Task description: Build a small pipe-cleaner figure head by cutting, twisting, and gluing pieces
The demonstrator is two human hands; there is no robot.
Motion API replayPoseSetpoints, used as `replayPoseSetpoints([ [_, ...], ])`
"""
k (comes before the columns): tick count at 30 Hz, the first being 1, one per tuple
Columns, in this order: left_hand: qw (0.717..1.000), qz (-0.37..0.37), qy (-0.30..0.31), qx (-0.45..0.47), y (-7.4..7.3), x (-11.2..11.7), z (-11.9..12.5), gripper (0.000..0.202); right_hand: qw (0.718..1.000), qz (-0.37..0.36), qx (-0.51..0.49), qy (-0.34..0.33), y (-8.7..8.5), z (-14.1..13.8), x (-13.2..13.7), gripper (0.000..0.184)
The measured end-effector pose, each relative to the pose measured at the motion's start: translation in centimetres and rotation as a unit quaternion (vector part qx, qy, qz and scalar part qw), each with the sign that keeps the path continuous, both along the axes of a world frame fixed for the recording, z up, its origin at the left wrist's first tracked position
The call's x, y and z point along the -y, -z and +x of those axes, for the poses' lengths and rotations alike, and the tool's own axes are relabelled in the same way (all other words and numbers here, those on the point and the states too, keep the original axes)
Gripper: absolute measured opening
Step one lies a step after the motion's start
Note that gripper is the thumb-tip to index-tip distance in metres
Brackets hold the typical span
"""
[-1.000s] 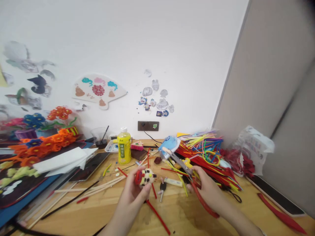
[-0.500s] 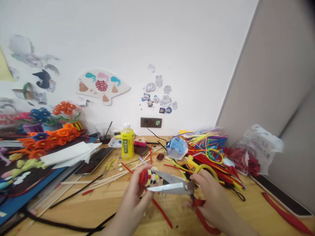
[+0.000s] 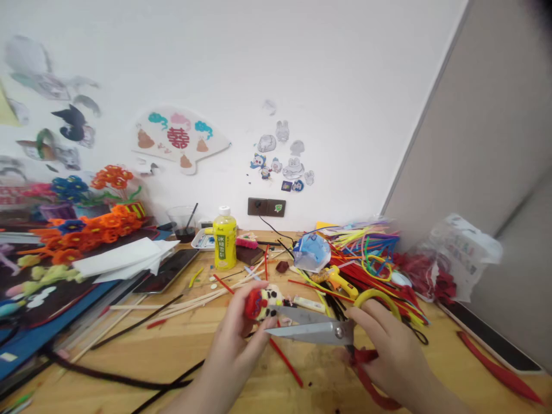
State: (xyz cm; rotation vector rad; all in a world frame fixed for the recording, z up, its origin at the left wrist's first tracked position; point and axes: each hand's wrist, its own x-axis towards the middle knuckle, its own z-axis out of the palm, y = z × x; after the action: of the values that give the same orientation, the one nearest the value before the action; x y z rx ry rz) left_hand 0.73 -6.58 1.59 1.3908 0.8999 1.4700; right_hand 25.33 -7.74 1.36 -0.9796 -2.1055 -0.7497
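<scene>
My left hand (image 3: 235,351) is closed round a small fuzzy craft piece (image 3: 264,302), red on one side and white with dark and yellow dots on the other. My right hand (image 3: 390,348) grips scissors (image 3: 314,329) with a yellow and a red handle loop. The blades are slightly apart and point left, with their tips at the craft piece. Both hands hover above a wooden table (image 3: 181,356).
A big heap of coloured pipe cleaners (image 3: 371,261) lies behind my right hand, with a plastic bag (image 3: 457,253) further right. A yellow bottle (image 3: 225,239), wooden sticks (image 3: 185,305), a tablet (image 3: 166,275), white paper and orange pipe-cleaner flowers (image 3: 92,230) fill the left.
My right hand swung the scissors from pointing up and away to pointing left at the craft piece. The blades now reach it. My left hand kept hold of the piece.
</scene>
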Motion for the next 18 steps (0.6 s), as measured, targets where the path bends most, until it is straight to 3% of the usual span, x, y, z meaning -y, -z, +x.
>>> replayPoseSetpoints([
  [9, 0.995, 0.056, -0.021, -0.073, 0.7, -0.1, -0.5, 0.033, 0.999, 0.025, 0.048, 0.007, -0.8, 0.9, 0.7, 0.026],
  [18, 0.996, 0.037, 0.025, -0.072, 0.3, 0.0, -0.6, 0.035, 0.996, 0.044, 0.069, 0.017, -1.3, 1.8, 1.2, 0.024],
])
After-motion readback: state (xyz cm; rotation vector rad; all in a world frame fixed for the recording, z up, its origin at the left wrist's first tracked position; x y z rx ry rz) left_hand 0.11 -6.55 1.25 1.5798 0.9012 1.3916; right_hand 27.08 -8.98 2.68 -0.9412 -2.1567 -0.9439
